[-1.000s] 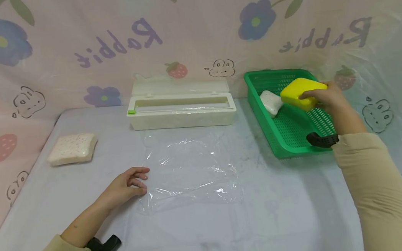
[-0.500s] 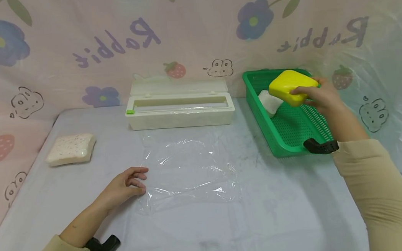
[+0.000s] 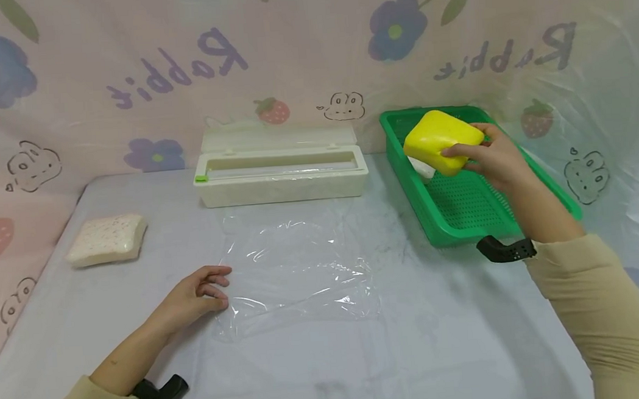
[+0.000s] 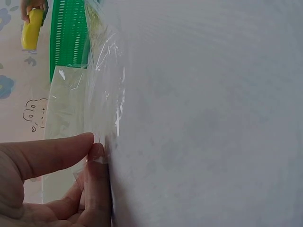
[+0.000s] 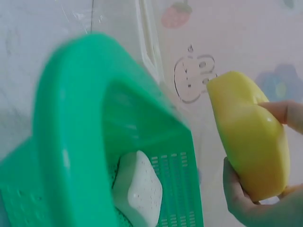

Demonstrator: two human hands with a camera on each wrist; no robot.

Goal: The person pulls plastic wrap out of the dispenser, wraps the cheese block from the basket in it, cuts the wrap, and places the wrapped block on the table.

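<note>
My right hand (image 3: 495, 152) grips a smooth yellow block (image 3: 439, 137) with rounded corners, thumb on its near face, over the green basket (image 3: 414, 200). In the right wrist view the block (image 5: 248, 137) is held well above the basket floor. Below it, partly hidden, a white speckled block (image 3: 423, 169) lies in the basket. A sheet of clear plastic wrap (image 3: 297, 280) is spread on the table, slightly wrinkled. My left hand (image 3: 190, 296) is at its left edge; in the left wrist view, thumb and index finger pinch the wrap (image 4: 111, 90).
A white cling-film dispenser (image 3: 280, 189) stands at the back middle, lid raised, with a green slider (image 3: 201, 178) at its left end. On the left lies a pale speckled block (image 3: 106, 238) with a glossy surface. A printed curtain (image 3: 299, 54) hangs behind the table.
My right hand has carried the yellow block leftward across the basket, so it now covers most of the white block. The left hand stays at the wrap's edge.
</note>
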